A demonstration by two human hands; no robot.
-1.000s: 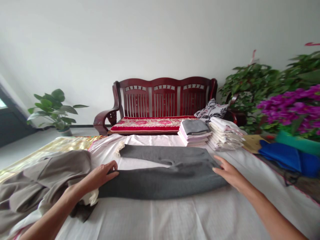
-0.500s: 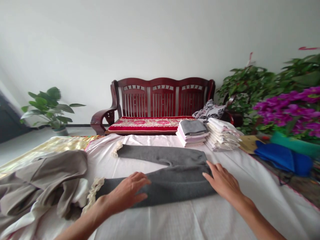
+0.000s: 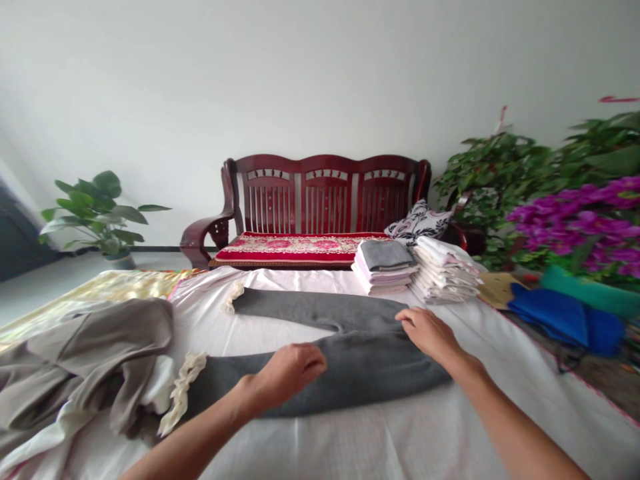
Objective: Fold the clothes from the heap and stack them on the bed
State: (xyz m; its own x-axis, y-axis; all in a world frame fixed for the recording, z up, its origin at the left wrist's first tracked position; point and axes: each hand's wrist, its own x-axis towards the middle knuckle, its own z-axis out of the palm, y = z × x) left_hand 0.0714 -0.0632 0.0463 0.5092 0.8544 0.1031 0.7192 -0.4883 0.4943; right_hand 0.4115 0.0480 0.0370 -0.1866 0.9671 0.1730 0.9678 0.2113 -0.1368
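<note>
A pair of grey pants (image 3: 360,373) lies flat with both legs pointing left and cream ruffled cuffs (image 3: 185,387) at their ends. My left hand (image 3: 293,373) is over the nearer leg, its fingers curled in; no cloth shows in them. At the far corner of the waist, my right hand (image 3: 430,333) has thumb and fingers pinched together on the grey fabric. My right hand and wrist cover part of the waistband.
White cloth (image 3: 350,440) spreads beneath the pants. On the left is a crumpled brown-grey garment (image 3: 100,353). Two folded stacks, one topped with grey (image 3: 385,255) and one of whitish cloth (image 3: 445,270), stand at the back right. Beyond is a wooden sofa (image 3: 323,193); blue cloth (image 3: 565,317) lies right.
My right hand moved left and away from me along the waist, and its fingers closed. My left hand moved slightly right and its fingers curled. The pants' near waist edge reaches further right.
</note>
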